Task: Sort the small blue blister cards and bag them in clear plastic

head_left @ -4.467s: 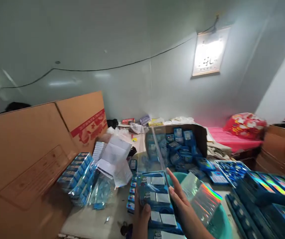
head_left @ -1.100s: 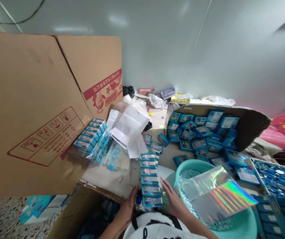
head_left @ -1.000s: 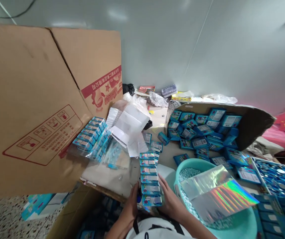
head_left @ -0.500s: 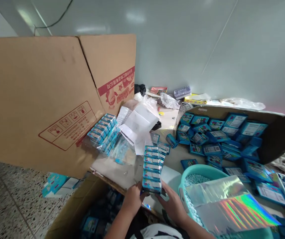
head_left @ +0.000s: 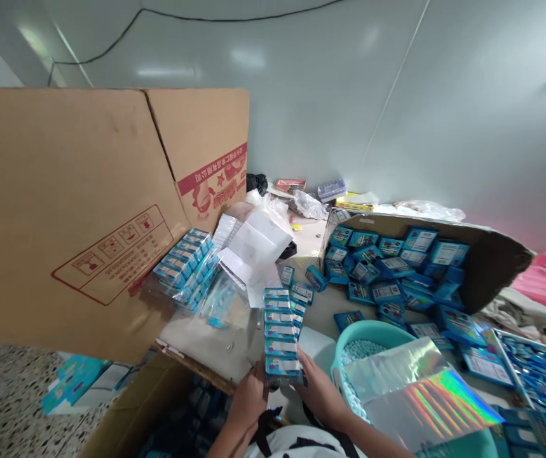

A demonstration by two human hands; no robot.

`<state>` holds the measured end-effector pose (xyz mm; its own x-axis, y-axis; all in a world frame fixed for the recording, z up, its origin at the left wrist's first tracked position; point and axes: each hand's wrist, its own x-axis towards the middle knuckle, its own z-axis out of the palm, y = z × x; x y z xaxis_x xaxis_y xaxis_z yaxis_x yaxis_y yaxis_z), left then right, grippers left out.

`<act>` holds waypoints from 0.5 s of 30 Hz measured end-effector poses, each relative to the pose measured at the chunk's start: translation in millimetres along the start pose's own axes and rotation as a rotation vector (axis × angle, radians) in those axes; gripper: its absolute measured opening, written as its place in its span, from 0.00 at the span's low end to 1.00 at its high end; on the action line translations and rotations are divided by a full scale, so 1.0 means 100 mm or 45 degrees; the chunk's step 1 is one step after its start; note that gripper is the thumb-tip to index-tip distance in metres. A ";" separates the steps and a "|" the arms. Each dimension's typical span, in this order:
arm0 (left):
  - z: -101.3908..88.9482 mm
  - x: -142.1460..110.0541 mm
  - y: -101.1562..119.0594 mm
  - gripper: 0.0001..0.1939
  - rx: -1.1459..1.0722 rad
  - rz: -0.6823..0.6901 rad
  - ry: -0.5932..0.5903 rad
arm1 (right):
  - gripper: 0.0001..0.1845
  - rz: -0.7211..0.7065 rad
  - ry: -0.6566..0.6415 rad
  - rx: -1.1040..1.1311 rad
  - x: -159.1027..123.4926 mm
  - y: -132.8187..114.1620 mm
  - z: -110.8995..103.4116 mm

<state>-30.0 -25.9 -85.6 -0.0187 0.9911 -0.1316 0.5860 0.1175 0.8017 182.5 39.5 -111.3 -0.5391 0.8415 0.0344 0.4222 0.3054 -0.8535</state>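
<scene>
A row of small blue boxes in clear plastic (head_left: pixel 281 331) stands in front of me at the table's near edge. My left hand (head_left: pixel 250 394) is closed at its lower left corner, and my right hand (head_left: pixel 319 389) closes on its lower right side. The undersides of my fingers are hidden. More small blue boxes (head_left: pixel 297 312) show just behind the pack. To the left, other wrapped rows of blue boxes (head_left: pixel 189 257) lie on clear plastic bags, beside crumpled white paper sheets (head_left: pixel 256 245).
A teal basket (head_left: pixel 337 362) of pale pellets, with shiny holographic film sheets (head_left: pixel 425 407) across it, stands close by my right hand. Behind it, a tipped carton (head_left: pixel 489 267) spills loose blue boxes. A large cardboard flap (head_left: pixel 86 165) rises at left; an open carton (head_left: pixel 158 401) lies below.
My view has tilted up and turned slightly right, so things sit lower and further left. Both hands stay on the pack of blue boxes.
</scene>
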 end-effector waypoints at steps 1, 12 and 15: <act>-0.02 0.01 0.01 0.23 0.070 -0.039 -0.029 | 0.44 0.000 -0.026 0.008 0.02 -0.01 0.00; -0.64 0.37 -0.23 0.72 -0.361 -0.091 -0.323 | 0.62 0.239 0.189 0.431 -0.09 0.05 -0.17; -0.62 0.73 -0.26 0.66 -0.641 -0.285 -0.065 | 0.49 0.520 0.422 0.725 0.21 -0.24 -0.29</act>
<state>-97.0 47.6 -80.0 -0.0516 0.9357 -0.3490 0.1120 0.3527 0.9290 182.2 62.6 -74.6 -0.1367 0.9549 -0.2635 0.0528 -0.2586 -0.9645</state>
